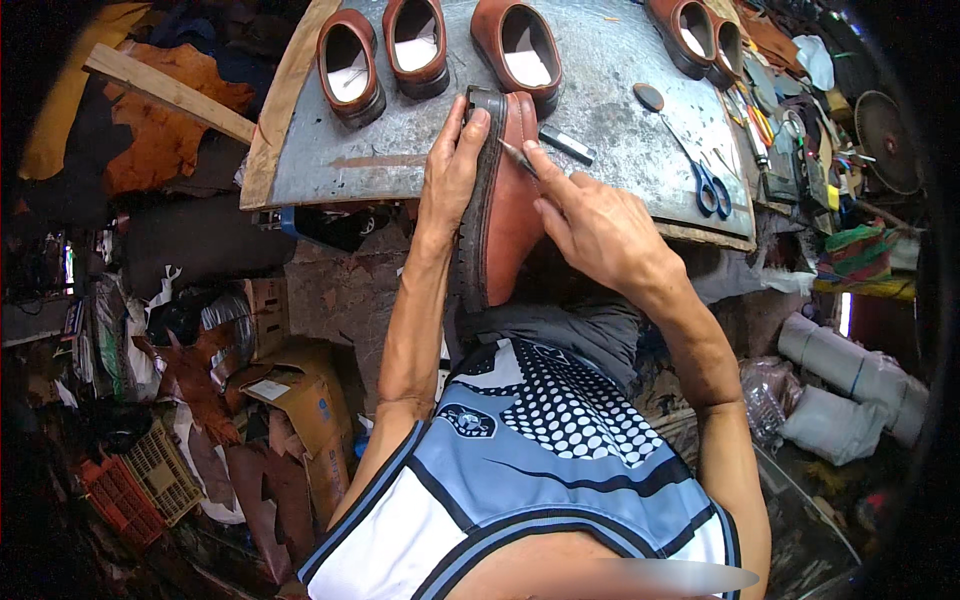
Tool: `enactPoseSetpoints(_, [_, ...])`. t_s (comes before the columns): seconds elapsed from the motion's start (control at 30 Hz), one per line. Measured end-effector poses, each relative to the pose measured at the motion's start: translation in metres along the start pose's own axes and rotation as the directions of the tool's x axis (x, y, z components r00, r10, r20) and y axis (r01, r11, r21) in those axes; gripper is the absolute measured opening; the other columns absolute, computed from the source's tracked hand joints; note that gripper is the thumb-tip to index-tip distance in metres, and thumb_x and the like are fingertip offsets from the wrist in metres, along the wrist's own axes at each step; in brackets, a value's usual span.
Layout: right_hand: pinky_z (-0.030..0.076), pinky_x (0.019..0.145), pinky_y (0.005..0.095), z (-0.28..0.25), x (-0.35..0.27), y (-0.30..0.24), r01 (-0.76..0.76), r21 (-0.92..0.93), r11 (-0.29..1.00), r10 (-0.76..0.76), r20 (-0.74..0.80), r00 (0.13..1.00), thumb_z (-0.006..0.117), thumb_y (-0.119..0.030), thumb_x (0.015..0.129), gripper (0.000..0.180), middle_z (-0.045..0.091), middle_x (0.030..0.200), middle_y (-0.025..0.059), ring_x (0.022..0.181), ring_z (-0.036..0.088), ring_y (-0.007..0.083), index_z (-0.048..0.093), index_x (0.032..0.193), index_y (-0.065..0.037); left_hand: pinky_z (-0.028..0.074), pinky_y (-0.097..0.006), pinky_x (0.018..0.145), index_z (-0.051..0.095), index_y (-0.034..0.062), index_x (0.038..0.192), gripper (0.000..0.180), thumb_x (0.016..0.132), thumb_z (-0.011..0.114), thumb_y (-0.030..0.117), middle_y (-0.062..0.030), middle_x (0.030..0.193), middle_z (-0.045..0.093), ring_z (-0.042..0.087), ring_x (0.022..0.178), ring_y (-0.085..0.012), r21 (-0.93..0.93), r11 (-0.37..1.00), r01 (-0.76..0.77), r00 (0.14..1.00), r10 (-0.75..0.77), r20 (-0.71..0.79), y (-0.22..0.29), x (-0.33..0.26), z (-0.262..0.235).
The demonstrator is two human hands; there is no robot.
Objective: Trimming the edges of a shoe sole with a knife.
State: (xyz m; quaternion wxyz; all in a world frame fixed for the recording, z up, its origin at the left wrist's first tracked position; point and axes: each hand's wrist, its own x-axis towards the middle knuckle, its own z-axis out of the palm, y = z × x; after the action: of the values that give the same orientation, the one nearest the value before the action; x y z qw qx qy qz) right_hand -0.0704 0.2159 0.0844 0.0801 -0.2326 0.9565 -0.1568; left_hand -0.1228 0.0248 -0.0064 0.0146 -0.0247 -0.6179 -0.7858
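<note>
Shirt: the person is wearing a blue, white and black sleeveless shirt with white dots [560, 450], closest to the camera.
Shoe: a brown leather shoe with a thick black sole [500, 200] is standing on its side, heel near the person's lap and toe leaning on the edge of the grey metal-topped work table [620, 150].
Left hand: the left hand [452, 165] is lying flat along the black sole, fingers wrapping it and keeping the shoe from tipping.
Right hand: the right hand [590, 225] is pinching a small thin dark tool [520, 158], its tip touching the brown leather near the sole.
Doing it well: I think the tool should be going slowly along the edge while the left hand is pressing hard.
Boxes: crumpled brown cardboard boxes [300, 400], one with a blue mark, are sitting low on the left by an orange plastic crate [120, 495].
Table top: blue-handled scissors [712, 185] are lying to the right.
Far edge: more brown shoes [420, 50] are waiting in a row.
</note>
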Motion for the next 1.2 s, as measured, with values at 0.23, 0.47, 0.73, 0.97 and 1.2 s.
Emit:
enactPoseSetpoints(0.23, [0.052, 0.075, 0.0548, 0.003, -0.004, -0.006, 0.001, -0.029, 1.000, 0.000, 0.010, 1.000, 0.055, -0.025, 0.099, 0.062, 0.065, 0.097, 0.0258, 0.083, 0.066, 0.0460, 0.031, 0.155, -0.013, 0.051, -0.029, 0.094, 0.032, -0.0138, 0.149, 0.076, 0.102, 0.055, 0.042, -0.0255, 0.133, 0.057, 0.060, 0.117, -0.0226, 0.013, 1.000, -0.018, 1.000, 0.017, 0.016, -0.001, -0.002, 0.000])
enactPoseSetpoints(0.47, [0.051, 0.077, 0.0539, 0.011, -0.005, -0.007, 0.040, 0.055, 0.998, -0.044, 0.060, 0.997, 0.056, -0.024, 0.099, 0.063, 0.065, 0.098, 0.0263, 0.085, 0.065, 0.0463, 0.030, 0.155, -0.011, 0.055, -0.027, 0.083, 0.033, -0.0125, 0.148, 0.076, 0.102, 0.053, 0.045, -0.0235, 0.129, 0.060, 0.065, 0.112, -0.0205, -0.132, 0.991, 0.037, 0.999, -0.036, 0.012, -0.004, 0.007, -0.002])
enactPoseSetpoints(0.73, [0.053, 0.079, 0.0537, 0.012, -0.006, -0.021, -0.063, 0.163, 0.985, 0.076, -0.078, 0.994, 0.054, -0.024, 0.098, 0.061, 0.067, 0.102, 0.0296, 0.090, 0.066, 0.0480, 0.032, 0.154, -0.010, 0.027, -0.035, 0.119, 0.043, -0.0065, 0.147, 0.064, 0.109, 0.034, 0.044, -0.0208, 0.153, 0.043, 0.040, 0.141, -0.0277, 0.147, 0.988, -0.053, 0.998, 0.059, -0.035, -0.017, 0.014, -0.005])
enactPoseSetpoints(0.97, [0.052, 0.082, 0.0559, -0.004, -0.004, -0.015, -0.036, 0.055, 0.998, 0.031, 0.084, 0.996, 0.050, -0.029, 0.100, 0.062, 0.067, 0.103, 0.0295, 0.090, 0.066, 0.0485, 0.029, 0.155, -0.011, 0.026, -0.033, 0.120, 0.035, -0.0103, 0.149, 0.067, 0.108, 0.039, 0.043, -0.0245, 0.156, 0.037, 0.034, 0.146, -0.0279, 0.091, 0.996, -0.008, 0.990, -0.005, 0.142, -0.043, 0.010, -0.015])
enactPoseSetpoints(1.2, [0.052, 0.078, 0.0568, -0.010, 0.024, -0.002, 0.015, -0.017, 1.000, -0.014, 0.067, 0.998, 0.051, -0.030, 0.100, 0.063, 0.066, 0.100, 0.0291, 0.085, 0.066, 0.0486, 0.028, 0.155, -0.011, 0.040, -0.035, 0.111, 0.046, -0.0090, 0.140, 0.056, 0.110, 0.033, 0.037, -0.0227, 0.139, 0.055, 0.052, 0.129, -0.0259, -0.010, 1.000, 0.002, 0.991, 0.000, 0.133, -0.057, 0.047, -0.018])
